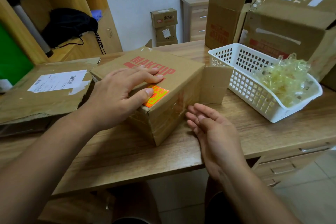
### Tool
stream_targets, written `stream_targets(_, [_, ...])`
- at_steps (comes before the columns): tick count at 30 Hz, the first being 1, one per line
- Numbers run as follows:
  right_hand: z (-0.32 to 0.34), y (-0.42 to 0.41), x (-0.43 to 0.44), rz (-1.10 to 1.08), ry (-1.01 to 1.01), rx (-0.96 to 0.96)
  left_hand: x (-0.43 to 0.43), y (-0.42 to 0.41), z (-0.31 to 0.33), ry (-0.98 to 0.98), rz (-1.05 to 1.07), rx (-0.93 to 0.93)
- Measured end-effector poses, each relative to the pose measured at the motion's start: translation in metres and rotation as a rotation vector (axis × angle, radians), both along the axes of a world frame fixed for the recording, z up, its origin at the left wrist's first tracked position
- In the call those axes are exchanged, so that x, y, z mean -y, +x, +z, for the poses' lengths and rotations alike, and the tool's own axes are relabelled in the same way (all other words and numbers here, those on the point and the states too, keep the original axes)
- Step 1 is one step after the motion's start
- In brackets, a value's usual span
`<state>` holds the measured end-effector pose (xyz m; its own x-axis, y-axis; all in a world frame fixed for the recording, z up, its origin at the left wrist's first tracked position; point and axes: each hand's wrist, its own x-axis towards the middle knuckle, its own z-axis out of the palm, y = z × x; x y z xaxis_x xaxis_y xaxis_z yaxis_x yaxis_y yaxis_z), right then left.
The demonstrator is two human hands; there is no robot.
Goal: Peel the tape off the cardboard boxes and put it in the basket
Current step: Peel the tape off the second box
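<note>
1. Now, the wooden worktop carries everything, its smooth grain running out under both forearms at the near edge.
2. Back at the far right corner stands a tall brown carton with torn label patches on its top.
3. Along the left edge lies a flattened box, white shipping label facing up and one side ragged.
4. Centre of the worktop sits the MAKEUP box, matte brown cardboard with red print, and one flap sticks out toward the basket.
5. The white plastic basket, with gridded walls, sits near the right edge and holds a crumpled tape wad, clear and yellowish.
6. The left hand lies flat on the box's top, fingers straight and close together over the lettering, thumb pressing the orange sticker.
7. The right hand is open and holds nothing, fingers loosely spread, tips just beside the box's side. I cannot tell whether they make contact.
8. A glossy tape strip wrinkles across that side, just beyond those fingertips.
</note>
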<state>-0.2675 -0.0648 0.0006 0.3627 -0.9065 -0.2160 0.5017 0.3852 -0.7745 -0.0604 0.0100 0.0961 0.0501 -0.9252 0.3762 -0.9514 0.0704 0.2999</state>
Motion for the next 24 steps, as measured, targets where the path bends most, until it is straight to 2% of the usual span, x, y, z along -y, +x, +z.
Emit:
stream_targets(14, [-0.013,0.008,-0.008,-0.014,-0.319,-0.151,0.0,-0.003,0.0,-0.027,-0.004,0.028])
stream_targets(19, [-0.018,0.006,-0.001,-0.092,-0.269,-0.162,-0.001,-0.002,0.0,-0.019,-0.001,0.016])
stream_targets(24, [-0.019,0.009,-0.002,-0.092,-0.302,-0.19,0.0,-0.003,-0.001,-0.031,-0.003,0.021])
